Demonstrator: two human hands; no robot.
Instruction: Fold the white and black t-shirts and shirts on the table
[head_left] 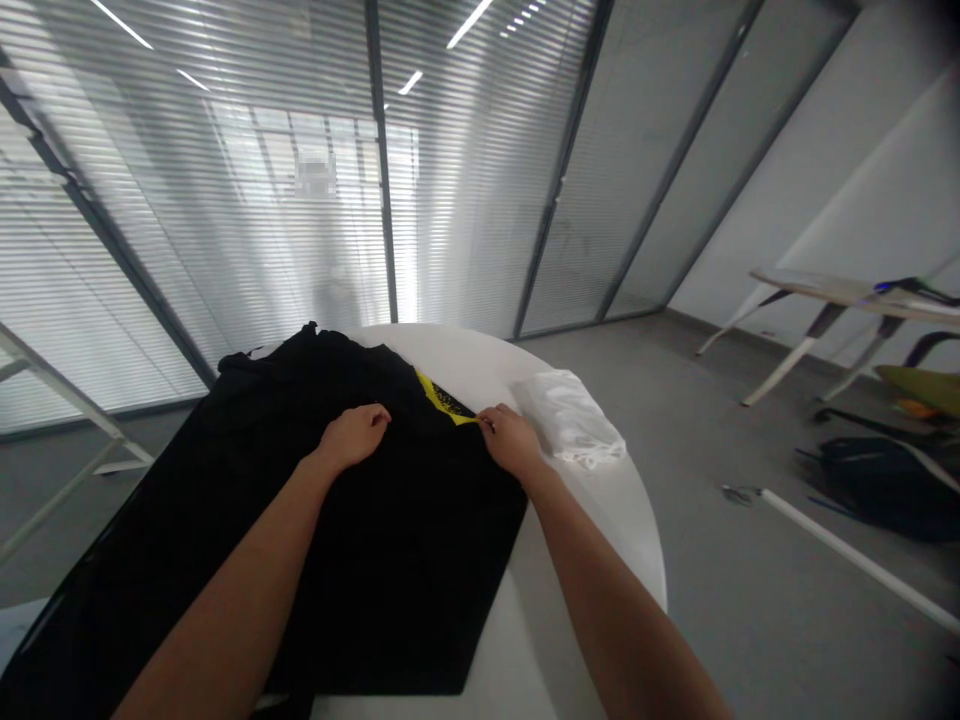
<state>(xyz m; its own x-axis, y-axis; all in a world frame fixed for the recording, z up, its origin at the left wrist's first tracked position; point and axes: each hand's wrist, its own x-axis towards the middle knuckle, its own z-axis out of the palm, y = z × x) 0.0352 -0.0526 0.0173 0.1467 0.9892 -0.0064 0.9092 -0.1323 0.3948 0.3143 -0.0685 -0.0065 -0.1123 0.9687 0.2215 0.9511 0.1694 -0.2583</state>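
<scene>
A large black cloth (405,570), perhaps a garment, lies spread over a round white table (630,540) and hangs past its left side. On its far right edge shows a strip of yellow fabric (442,403) with a black pattern. My right hand (511,438) pinches the near corner of that strip between thumb and fingers. Over the middle of the cloth, my left hand (354,436) is closed, its fingers curled together at the black fabric; how much of it they grip is partly hidden.
Beside my right hand, a white bundle (571,418), folded and apparently in clear plastic, sits on the table. A glass partition with blinds (465,200) stands behind. On the right are another table (832,288), a dark bag (885,485) and a white pole (855,560). A white metal frame (67,385) stands left.
</scene>
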